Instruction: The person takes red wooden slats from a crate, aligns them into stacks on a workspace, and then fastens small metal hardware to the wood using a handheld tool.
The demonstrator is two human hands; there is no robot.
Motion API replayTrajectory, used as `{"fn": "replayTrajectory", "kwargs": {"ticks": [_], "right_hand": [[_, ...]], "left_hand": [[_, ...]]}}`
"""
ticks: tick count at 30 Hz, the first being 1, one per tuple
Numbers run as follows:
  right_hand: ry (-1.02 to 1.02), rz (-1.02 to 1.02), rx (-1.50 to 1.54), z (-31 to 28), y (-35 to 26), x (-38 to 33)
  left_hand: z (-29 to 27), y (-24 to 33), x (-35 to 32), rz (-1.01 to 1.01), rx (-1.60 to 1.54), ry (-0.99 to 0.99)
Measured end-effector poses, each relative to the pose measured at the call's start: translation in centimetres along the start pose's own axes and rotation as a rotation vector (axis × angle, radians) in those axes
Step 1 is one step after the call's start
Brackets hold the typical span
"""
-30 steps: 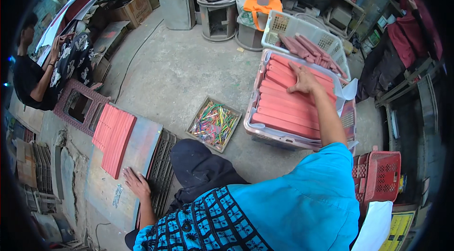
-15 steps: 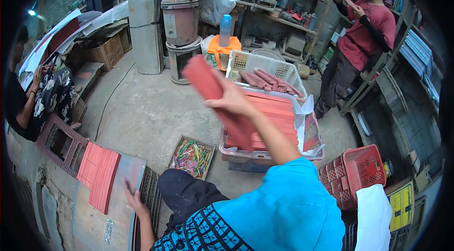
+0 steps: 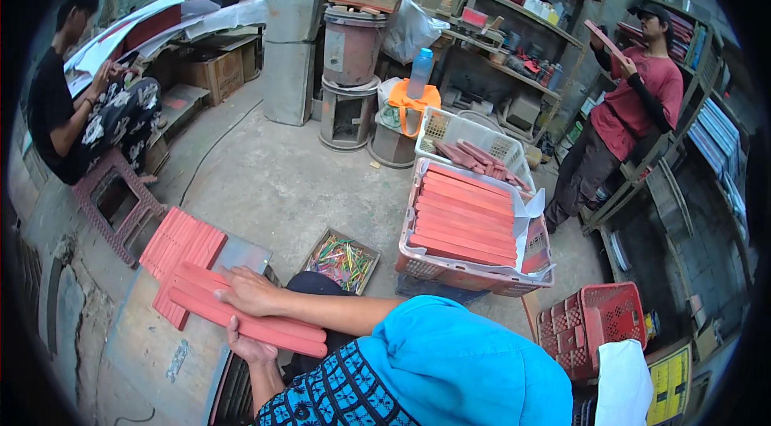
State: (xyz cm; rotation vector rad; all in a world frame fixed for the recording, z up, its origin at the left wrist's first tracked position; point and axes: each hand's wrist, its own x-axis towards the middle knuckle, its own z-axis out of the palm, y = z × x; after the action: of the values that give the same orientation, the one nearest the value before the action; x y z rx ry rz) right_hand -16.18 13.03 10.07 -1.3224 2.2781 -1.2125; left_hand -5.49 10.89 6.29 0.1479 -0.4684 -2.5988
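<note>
A pair of long red bars [image 3: 253, 315], wooden-looking, lies slantwise in my two hands over the low tabletop [image 3: 144, 354]. My right hand [image 3: 250, 291] rests on top, its fingers over the bars' upper face. From below, my left hand [image 3: 253, 344] grips their near edge with the thumb up. Beneath and beyond their far end, a row of similar red bars [image 3: 186, 243] lies side by side on the tabletop, partly covered by the held bars. To the right, a lined crate [image 3: 426, 259] holds several more red bars [image 3: 466, 213].
A shallow box of colourful sticks [image 3: 344, 261] sits on the floor. Behind the lined crate is a white crate [image 3: 438, 126] with loose red pieces. Red baskets [image 3: 590, 322] stand at right. One person [image 3: 84, 105] sits far left; another [image 3: 626, 97] stands far right, holding a bar.
My right hand has brought the red bars from above the crate down left to the tabletop. My left hand, free and open before, now grips them too. The view has shifted.
</note>
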Motion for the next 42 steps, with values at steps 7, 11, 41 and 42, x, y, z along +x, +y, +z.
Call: {"fn": "replayTrajectory", "kwargs": {"ticks": [7, 11, 41, 42], "right_hand": [[-0.133, -0.086, -0.309, -1.2, 0.0, -2.6], [-0.096, 0.099, -0.192, -2.5, 0.4, -2.6], [-0.184, -0.065, 0.071, 3.2, -0.4, -5.9], [-0.186, -0.065, 0.072, 3.1, -0.3, -6.0]], "left_hand": [[-3.0, 2.5, 0.0, -0.04, -0.117, 0.132], [-4.0, 2.3, 0.5, -0.067, -0.104, 0.098], [-4.2, 3.0, -0.4, -0.018, -0.105, 0.002], [-4.1, 3.0, -0.5, -0.017, -0.105, 0.004]]}}
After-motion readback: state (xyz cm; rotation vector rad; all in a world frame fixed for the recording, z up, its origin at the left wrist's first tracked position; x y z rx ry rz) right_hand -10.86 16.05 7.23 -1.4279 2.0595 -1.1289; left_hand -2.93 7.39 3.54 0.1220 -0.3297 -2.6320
